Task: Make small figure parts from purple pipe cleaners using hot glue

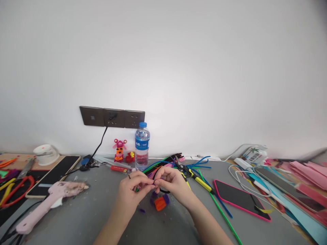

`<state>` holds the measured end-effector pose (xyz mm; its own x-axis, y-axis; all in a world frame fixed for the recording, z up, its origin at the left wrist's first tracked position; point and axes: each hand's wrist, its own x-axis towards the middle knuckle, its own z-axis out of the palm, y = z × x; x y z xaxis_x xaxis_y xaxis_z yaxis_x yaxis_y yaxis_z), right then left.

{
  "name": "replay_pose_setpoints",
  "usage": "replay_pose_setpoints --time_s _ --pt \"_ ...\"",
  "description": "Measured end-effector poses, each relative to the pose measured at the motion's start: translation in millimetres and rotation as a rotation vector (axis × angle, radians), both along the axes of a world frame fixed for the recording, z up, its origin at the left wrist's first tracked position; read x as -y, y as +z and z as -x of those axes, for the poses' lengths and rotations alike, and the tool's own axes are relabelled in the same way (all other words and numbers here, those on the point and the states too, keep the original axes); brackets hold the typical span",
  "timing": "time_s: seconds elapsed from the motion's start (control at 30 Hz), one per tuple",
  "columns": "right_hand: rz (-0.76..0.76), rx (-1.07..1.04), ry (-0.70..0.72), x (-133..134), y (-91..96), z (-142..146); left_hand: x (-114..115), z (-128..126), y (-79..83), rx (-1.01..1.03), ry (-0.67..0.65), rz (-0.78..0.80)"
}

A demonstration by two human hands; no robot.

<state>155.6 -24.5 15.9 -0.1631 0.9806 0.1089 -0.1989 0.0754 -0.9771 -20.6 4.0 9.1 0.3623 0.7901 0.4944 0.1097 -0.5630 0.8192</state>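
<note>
My left hand and my right hand meet over the grey table, fingertips pinched together on a thin pipe cleaner piece with green and purple showing. Just below the hands lies a small orange and purple pipe cleaner figure. A pile of loose pipe cleaners in blue, green and black lies just beyond the hands. Black and yellow pliers rest to the right of my right hand.
A water bottle stands by the wall under a socket strip. Small finished figures stand beside it. A pink glue gun and a tablet lie left. A pink-cased phone, cables and paper sheets lie right.
</note>
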Motion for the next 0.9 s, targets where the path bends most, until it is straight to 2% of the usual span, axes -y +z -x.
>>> replay_pose_setpoints --time_s 0.27,0.57,0.7,0.9 --pt "-0.023 -0.017 0.014 2.4 1.7 0.1 -0.4 2.4 2.8 0.028 0.091 -0.006" --pt "-0.092 0.090 -0.024 4.3 1.3 1.6 2.0 4.1 4.6 0.015 0.106 -0.028" --pt "-0.240 0.304 -0.122 5.0 1.5 -0.5 1.4 3.4 4.5 0.042 0.087 0.070" --pt "-0.468 0.586 -0.233 6.5 5.8 -0.2 0.1 0.5 1.9 0.142 -0.006 0.324"
